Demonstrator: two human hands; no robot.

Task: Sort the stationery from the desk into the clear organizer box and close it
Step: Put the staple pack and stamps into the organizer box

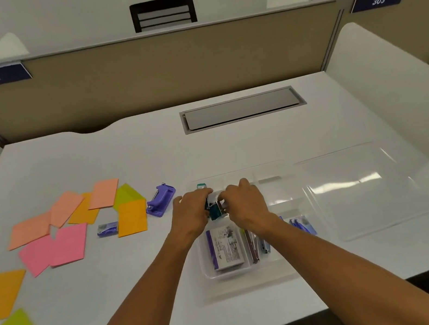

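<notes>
Head view: over the clear organizer box (254, 267), which sits open at about 5 o'clock of the white desk (120, 156), the left hand (192, 213) and right hand (245, 202) meet, each with fingers pinched on the same small teal binder clip (217, 210). The box's clear lid (361, 188) lies flat at 3 o'clock of it. At 9 o'clock of the hands a purple hole punch (161, 200) and loose sticky notes (67, 231) remain on the desk.
</notes>
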